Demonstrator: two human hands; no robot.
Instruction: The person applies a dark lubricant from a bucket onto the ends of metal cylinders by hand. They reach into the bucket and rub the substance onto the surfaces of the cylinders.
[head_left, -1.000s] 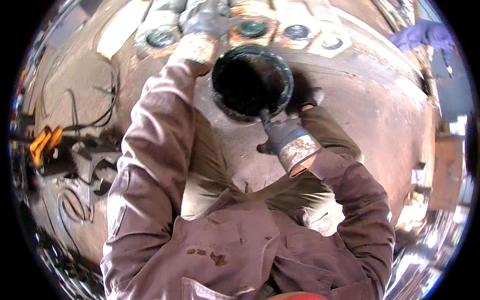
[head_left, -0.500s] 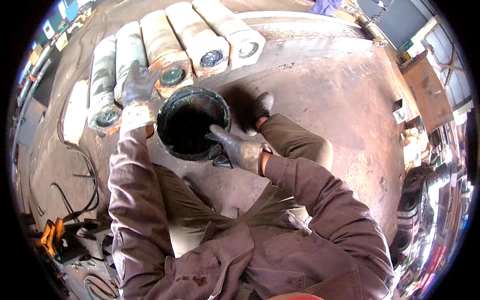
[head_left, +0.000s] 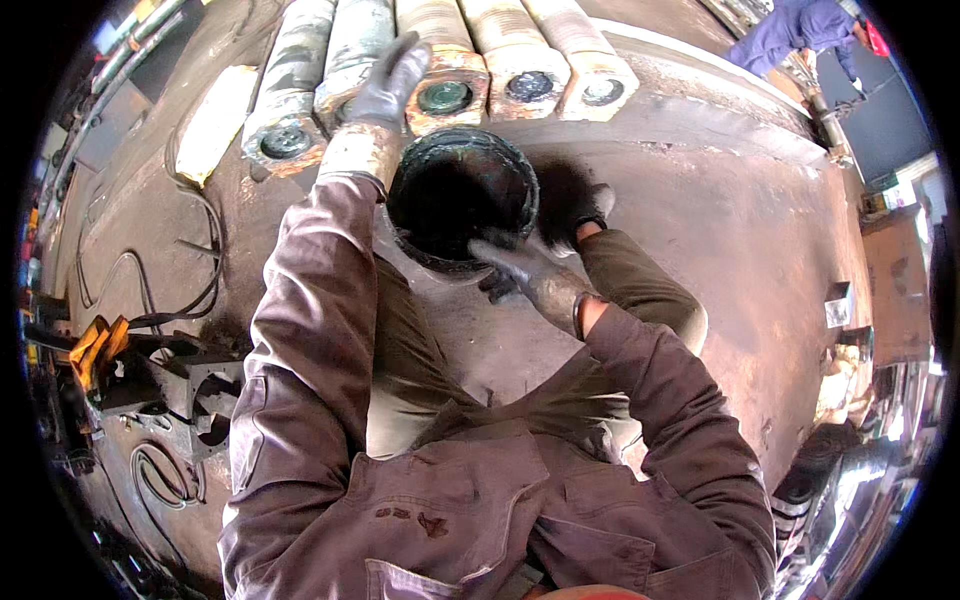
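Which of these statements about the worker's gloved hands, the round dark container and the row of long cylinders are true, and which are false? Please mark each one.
1. The left hand in a grey glove rests on the row of pale, dirty cylinders. True.
2. The right hand is at the near rim of the round, dark, open-topped container. True.
3. The container stands on a wooden bench. False: it sits on the stained metal floor in front of the person.
4. The cylinders stand upright. False: they lie side by side, end faces toward the person.
5. Both hands are bare. False: both wear grey work gloves.
6. Another person in blue clothing is at the top right. True.
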